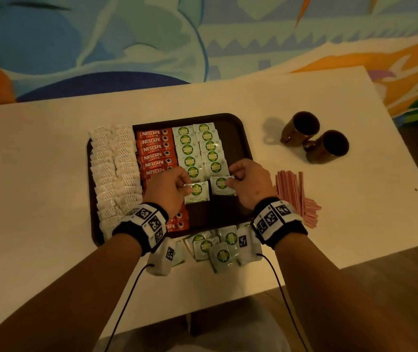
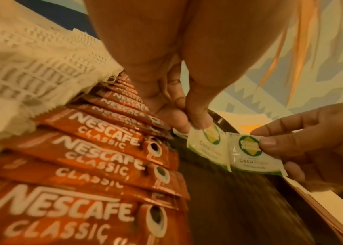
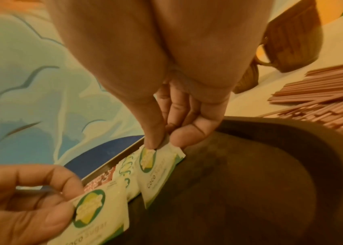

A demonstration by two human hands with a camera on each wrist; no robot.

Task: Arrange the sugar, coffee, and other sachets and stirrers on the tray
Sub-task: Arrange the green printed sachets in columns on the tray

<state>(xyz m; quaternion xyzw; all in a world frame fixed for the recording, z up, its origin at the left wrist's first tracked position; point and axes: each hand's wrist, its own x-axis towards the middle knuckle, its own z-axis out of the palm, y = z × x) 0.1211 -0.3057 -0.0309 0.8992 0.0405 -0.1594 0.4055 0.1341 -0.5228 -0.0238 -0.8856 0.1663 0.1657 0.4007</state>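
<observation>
A Coco Sugar sachet is being pinched at its top edge by the left hand, and a second sachet by the right hand. Both are being held side by side just over the tray, near the green rows.
</observation>
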